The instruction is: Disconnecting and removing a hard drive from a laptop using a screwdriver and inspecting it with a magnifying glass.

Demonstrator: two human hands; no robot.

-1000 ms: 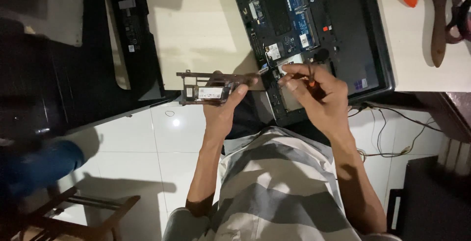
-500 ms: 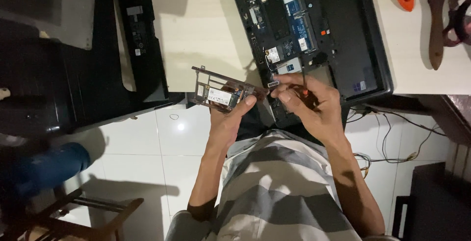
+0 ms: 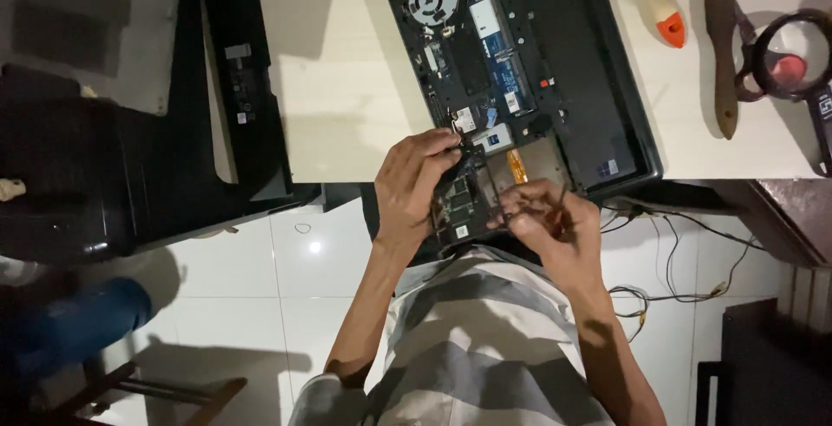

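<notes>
The left hand (image 3: 414, 185) has brought the bracket (image 3: 462, 205) from out left back against the laptop (image 3: 529, 71)'s near edge, fingers curled round it. The right hand (image 3: 548, 222), just beside, stays pinched on a thin tool (image 3: 562, 196).

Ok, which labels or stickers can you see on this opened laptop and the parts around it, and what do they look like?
Laptop: small white rectangular stickers on the blue and green boards inside.
Small sticker: pale square, laptop's lower right corner.
Black panel: left on the table, pale stickers at its middle.
Drive tray: between left hand and right hand, tiny white label at its lower edge.
</notes>
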